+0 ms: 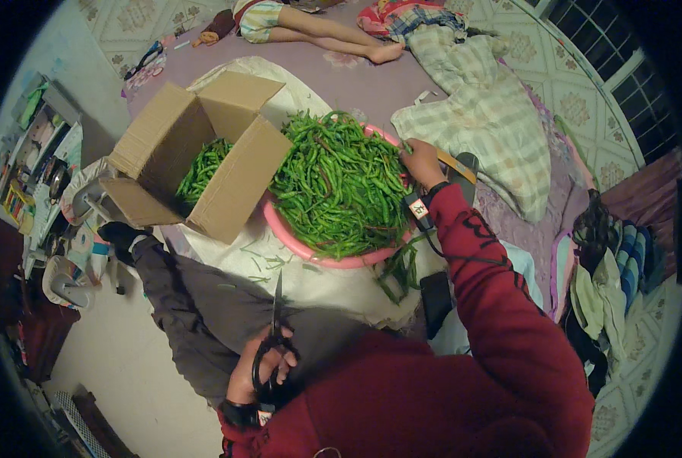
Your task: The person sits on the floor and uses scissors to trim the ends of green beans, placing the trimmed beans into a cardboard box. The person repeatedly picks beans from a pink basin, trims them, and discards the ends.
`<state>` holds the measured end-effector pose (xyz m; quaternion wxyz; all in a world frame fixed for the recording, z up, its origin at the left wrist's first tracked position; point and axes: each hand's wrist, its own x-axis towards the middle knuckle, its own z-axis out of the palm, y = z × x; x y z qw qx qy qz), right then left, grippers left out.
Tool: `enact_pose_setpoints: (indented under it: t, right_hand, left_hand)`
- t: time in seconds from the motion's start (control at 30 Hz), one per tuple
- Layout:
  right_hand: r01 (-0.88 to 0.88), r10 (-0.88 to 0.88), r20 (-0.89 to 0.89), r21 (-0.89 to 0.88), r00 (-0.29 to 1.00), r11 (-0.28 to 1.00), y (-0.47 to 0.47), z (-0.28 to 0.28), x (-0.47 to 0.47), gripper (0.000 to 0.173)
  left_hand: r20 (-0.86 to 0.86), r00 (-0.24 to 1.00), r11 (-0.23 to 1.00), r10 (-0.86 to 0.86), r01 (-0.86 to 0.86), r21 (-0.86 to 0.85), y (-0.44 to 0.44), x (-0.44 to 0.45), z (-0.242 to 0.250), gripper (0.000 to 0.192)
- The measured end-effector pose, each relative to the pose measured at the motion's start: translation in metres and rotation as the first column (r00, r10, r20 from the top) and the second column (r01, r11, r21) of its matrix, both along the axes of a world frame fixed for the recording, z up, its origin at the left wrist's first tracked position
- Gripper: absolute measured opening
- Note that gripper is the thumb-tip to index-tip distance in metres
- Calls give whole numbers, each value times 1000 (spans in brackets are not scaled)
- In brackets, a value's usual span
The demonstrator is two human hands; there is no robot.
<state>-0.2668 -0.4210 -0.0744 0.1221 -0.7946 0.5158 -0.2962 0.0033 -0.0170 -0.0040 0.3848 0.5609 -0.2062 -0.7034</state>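
Note:
My left hand (pixel 262 362) is over my lap, gripping black-handled scissors (pixel 277 312) whose blades point away from me. My right hand (pixel 423 163) is at the right rim of a pink plastic basin (pixel 288 243). Something green, seemingly a chili pepper (pixel 407 149), shows between its bunched fingertips. Green chili peppers (pixel 341 183) are heaped above the basin's rim, with a few dark reddish ones among them. Left of the basin stands an open cardboard box (pixel 235 180), its flaps spread. More green chilies (pixel 204 172) lie inside it.
A white woven sheet (pixel 318 292) under the basin carries scattered stems (pixel 269 262). Limp green stalks (pixel 401 272) hang by the basin's right front. A black phone (pixel 436 303) lies near my right elbow. Another person's legs (pixel 329 34) rest across the bed behind, near a checked blanket (pixel 484 114).

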Motion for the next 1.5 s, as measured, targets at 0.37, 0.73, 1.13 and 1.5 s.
enact_pose_setpoints:
  t: [0.37,0.73,1.13,1.5]
  right_hand:
    - [-49,-31,486,150,873,988,117,78,14,21]
    - [-529,168,651,411,740,742,224,102,89,14]
    - [-610,367,556,349,746,711,230,88,77,21]
    - [-299,-41,484,603,874,740,232,28,-48,20]
  left_hand:
    - [69,997,993,-17,24,-112,7,1,-1,31]
    - [183,981,886,65,28,-464,8,4,7,38]
    - [198,979,965,39,15,-263,8,-1,17,36]
    - [162,984,963,70,-24,-270,11,-19,10,29]
